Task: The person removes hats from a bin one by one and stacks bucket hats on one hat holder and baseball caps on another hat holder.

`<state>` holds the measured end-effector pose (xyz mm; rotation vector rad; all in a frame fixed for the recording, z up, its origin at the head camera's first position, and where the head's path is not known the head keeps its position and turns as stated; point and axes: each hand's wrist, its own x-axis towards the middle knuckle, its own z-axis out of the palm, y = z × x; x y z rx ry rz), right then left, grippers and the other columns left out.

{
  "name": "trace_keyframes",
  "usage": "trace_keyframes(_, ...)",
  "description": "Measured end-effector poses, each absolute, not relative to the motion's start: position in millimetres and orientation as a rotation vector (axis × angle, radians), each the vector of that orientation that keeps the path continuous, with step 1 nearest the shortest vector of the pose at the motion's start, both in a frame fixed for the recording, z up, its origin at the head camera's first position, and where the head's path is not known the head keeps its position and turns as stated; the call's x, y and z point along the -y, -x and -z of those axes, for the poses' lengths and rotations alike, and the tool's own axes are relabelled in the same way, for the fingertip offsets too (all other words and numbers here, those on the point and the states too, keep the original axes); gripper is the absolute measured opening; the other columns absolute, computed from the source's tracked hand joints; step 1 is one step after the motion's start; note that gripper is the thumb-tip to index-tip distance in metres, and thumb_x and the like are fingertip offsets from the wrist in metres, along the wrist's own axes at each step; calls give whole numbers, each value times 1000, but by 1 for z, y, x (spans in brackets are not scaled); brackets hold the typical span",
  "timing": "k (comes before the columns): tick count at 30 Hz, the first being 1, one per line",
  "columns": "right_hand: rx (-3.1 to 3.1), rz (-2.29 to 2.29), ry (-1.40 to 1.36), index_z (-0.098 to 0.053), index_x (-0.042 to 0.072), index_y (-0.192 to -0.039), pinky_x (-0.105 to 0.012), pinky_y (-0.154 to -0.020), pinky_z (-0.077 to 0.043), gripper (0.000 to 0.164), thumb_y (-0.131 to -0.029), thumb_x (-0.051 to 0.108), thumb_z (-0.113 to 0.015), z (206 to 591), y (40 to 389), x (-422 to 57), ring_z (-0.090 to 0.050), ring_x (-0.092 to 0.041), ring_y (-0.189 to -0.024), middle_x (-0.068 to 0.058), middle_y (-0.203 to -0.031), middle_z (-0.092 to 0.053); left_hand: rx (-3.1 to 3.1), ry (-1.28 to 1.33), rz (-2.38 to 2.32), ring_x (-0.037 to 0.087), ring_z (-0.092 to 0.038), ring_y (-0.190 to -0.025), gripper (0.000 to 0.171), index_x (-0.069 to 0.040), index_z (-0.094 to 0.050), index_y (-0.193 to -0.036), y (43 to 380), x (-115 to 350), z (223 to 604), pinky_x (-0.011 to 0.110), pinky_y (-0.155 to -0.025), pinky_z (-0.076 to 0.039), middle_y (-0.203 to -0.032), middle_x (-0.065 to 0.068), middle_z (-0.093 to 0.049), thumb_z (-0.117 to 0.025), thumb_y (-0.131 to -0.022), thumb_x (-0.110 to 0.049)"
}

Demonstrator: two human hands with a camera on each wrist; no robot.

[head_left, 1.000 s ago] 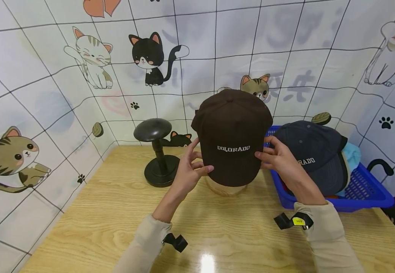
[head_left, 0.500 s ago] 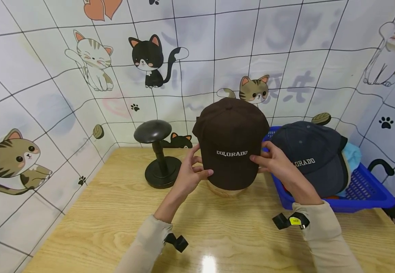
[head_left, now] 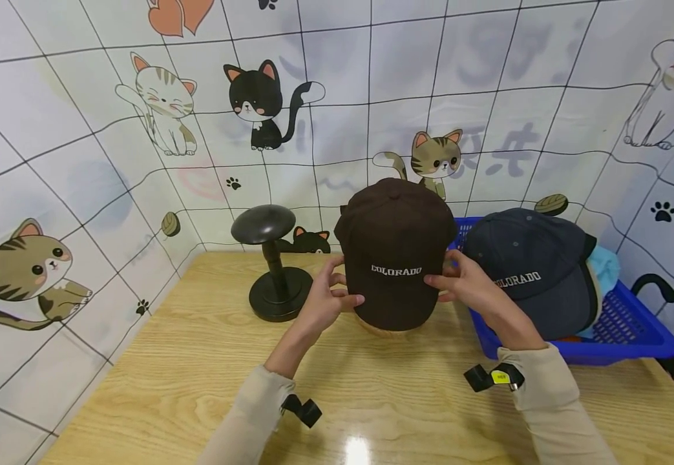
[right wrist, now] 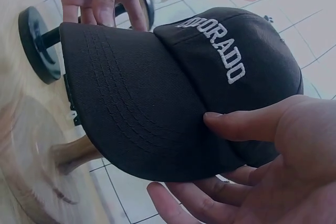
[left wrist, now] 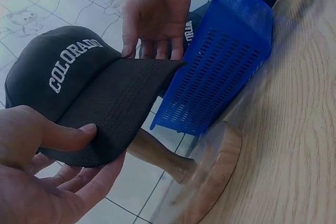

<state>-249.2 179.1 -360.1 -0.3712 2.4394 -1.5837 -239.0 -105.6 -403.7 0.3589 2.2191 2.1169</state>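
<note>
A dark brown baseball cap (head_left: 395, 226) with white COLORADO lettering faces me, its brim tipped downward. My left hand (head_left: 324, 302) pinches one side of the brim; in the left wrist view the thumb lies on top and the fingers pass beneath. On the other side my right hand (head_left: 472, 284) grips where brim meets crown, thumb (right wrist: 241, 124) above and fingers below. Under the cap stands a wooden hat stand; the left wrist view shows its slim neck (left wrist: 163, 158) and round base (left wrist: 228, 153). The cap hides the stand's top.
To the left stands a black hat stand (head_left: 273, 271) with a domed top. At the right a blue plastic basket (head_left: 627, 329) holds a navy COLORADO cap (head_left: 537, 271) and light blue cloth (head_left: 604, 271). A cat-patterned wall backs the wooden table (head_left: 185, 368).
Both hands have lowered the brown cap over the wooden stand, so less of the stand's base shows beneath the brim. My right hand has shifted slightly down and left with it.
</note>
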Motion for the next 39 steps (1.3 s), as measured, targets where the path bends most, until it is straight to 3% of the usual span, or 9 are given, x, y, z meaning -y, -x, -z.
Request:
trace_keyframes(6,-2437,1547,373,-22,-8,-154,-51,-95,-60,70,-104,19,-61,367,253,-176,-60,-45,-128,-37,-143,-51,-2190,-280,-2069,22,-75,-89,82,-16,-37,-154,243,108,412,41,-80,-65,-113,16,-62,-75,-86,9)
trace_keyframes(13,-2441,1514,368,-25,-8,-151,-51,-92,-61,65,-104,18,-60,373,256,-173,-65,-42,-121,-38,-140,-53,-2152,-275,-2033,25,-76,-89,79,-14,-37,-152,247,112,416,42,-78,-65,-114,19,-62,-74,-86,9)
trace_keyframes(23,-2401,1528,396,2,12,-162,-54,-86,-63,88,-102,11,-62,383,254,-168,-56,-51,-128,-32,-149,-31,-2130,-263,-2005,29,-77,-87,74,-16,-42,-148,247,115,420,44,-79,-65,-111,20,-63,-74,-86,9)
trace_keyframes(30,-2354,1520,367,0,4,-161,-58,-89,-61,85,-102,8,-60,385,252,-164,-51,-53,-132,-34,-154,-25,-2147,-278,-1898,30,-77,-94,66,-9,-43,-144,251,117,425,43,-82,-65,-117,21,-66,-73,-88,8)
trace_keyframes(39,-2357,1474,335,-5,-5,-158,-53,-81,-64,80,-100,4,-59,390,252,-162,-56,-54,-127,-37,-150,-27,-2201,-263,-1765,32,-74,-106,76,-10,-37,-155,251,118,429,45,-86,-64,-133,24,-63,-72,-89,6)
